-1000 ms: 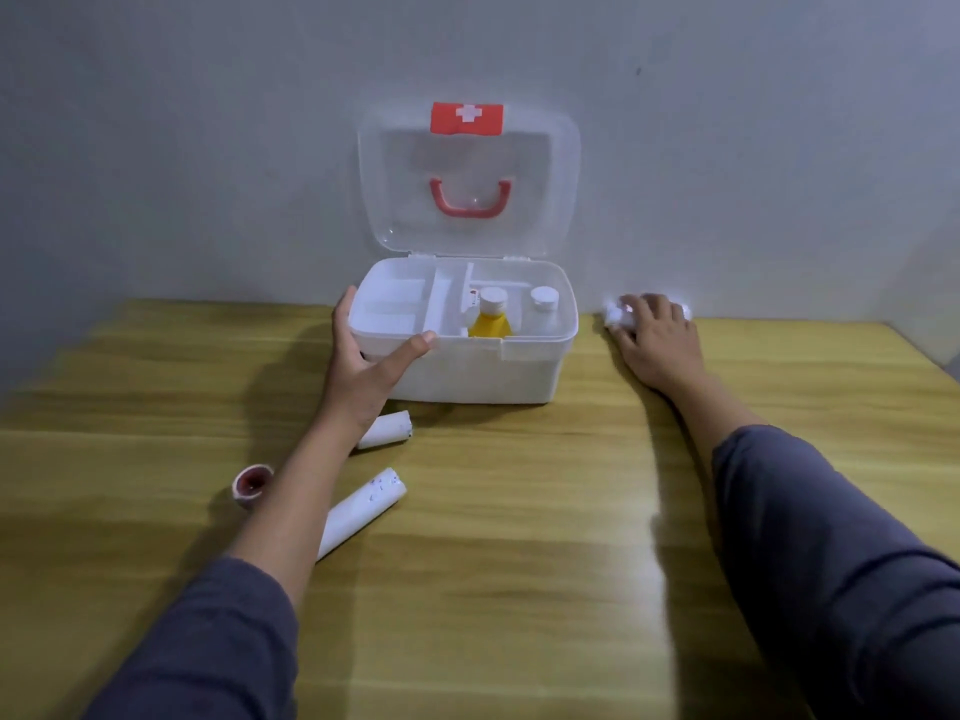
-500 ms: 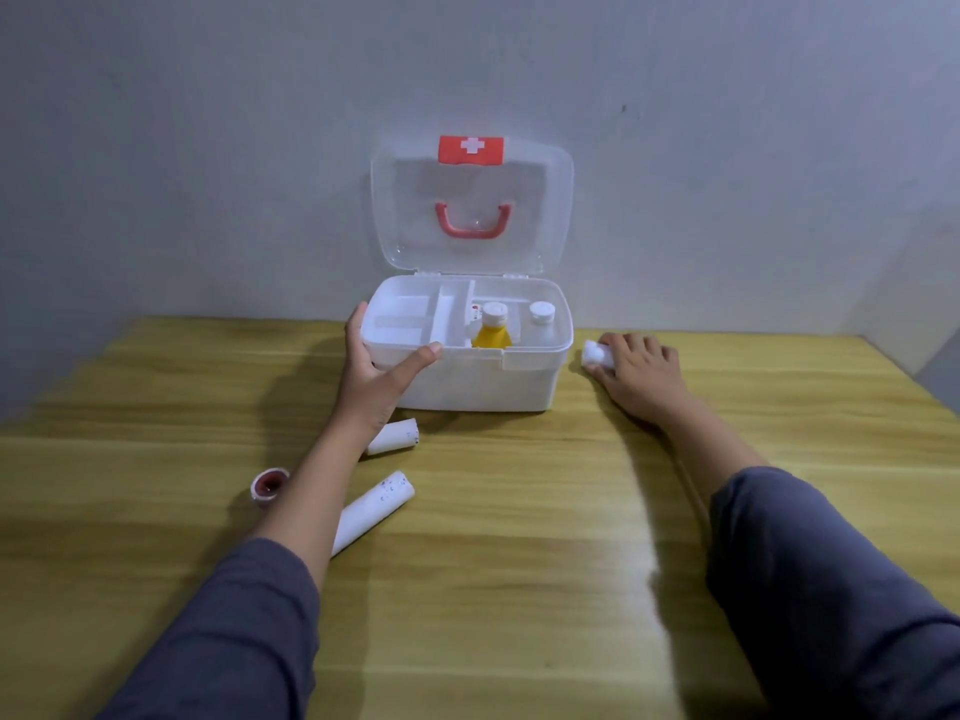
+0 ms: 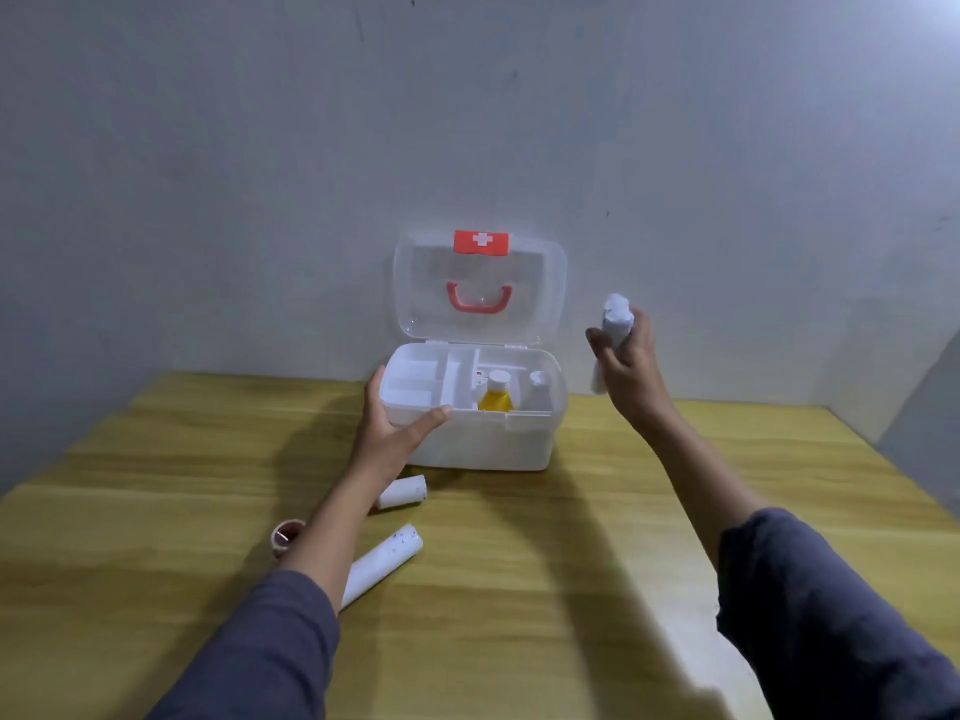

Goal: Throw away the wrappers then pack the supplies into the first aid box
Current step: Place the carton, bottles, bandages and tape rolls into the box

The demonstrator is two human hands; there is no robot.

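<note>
My right hand (image 3: pixel 626 363) is raised clear of the table, fingers wrapped around a white, soft-looking roll of gauze (image 3: pixel 615 317); one end sticks out above the fist and a paler bit shows below it, blurred. It sits in the air just right of the white plastic first aid box (image 3: pixel 483 444). My left hand (image 3: pixel 392 428) is spread against the box's near-left corner, thumb lying along the front rim, fingers up the left side, nothing held in it. The box's clear hinged lid (image 3: pixel 540 283) stands upright, with a red cross label and red handle. A white divided tray fills the left part; to the right stand a yellow bottle with a white cap (image 3: pixel 496 394) and a pale white bottle (image 3: pixel 537 394). On the yellow-brown wood-grain table (image 3: pixel 623 511), beside my left forearm: a short white roll (image 3: pixel 402 492), a longer white speckled roll (image 3: pixel 384 561), a small reddish tape ring (image 3: pixel 287 535). Grey wall behind.
</note>
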